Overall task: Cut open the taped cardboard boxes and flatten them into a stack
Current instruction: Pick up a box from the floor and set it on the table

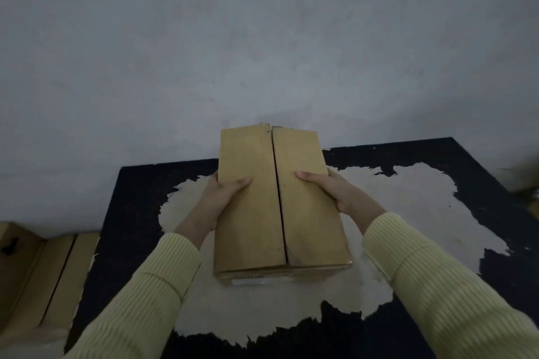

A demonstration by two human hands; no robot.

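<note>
- Gripping an oblong brown cardboard box [277,198] from both sides, a person holds it lengthwise away from the body, at the centre of the head view
- left hand [217,201] clasps the box's left wall, its thumb [239,182] laid flat over the top left flap; the other fingers are hidden behind the cardboard
- right hand [338,194] clasps the right wall in the same way, its thumb [309,175] pressed on the top right flap; both hands sit about midway along the box
- two top flaps meet along a dark slit that runs the full length of the box, from far edge to near edge; a pale glossy strip shows low on the near end
- box sits over a pale worn patch [414,213] in the middle of a black tabletop [131,213]; whether it rests on the surface or is held just above it cannot be told
- ribbed pale-yellow sleeves [145,300] cover both forearms down to the wrists
- plain brown cartons [55,274] lie at the lower left, beside the tabletop's left edge and well apart from the held box
- grey plastered wall [262,38] fills the upper half of the view behind the tabletop
</note>
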